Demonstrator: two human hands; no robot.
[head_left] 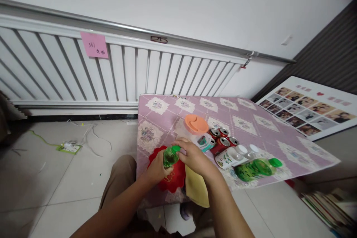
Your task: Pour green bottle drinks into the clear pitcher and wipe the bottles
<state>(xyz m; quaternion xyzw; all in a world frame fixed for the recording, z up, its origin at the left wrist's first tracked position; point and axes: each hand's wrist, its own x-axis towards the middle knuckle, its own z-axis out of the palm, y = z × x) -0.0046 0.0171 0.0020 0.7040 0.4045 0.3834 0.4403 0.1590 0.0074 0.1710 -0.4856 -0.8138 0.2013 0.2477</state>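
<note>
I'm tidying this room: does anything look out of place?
Two things: the glasses rest along the top of the radiator, an unusual spot for eyewear, and the power strip lies on the tiled floor, where someone might trip.

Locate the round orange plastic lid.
In the head view, the lid sits just right of centre, beyond the right hand and left of the red metal cans.

Green bottle (169, 159), red mat (178, 180), orange lid (196, 124), lilac tablecloth (262, 143) with cream floral diamonds.
</note>
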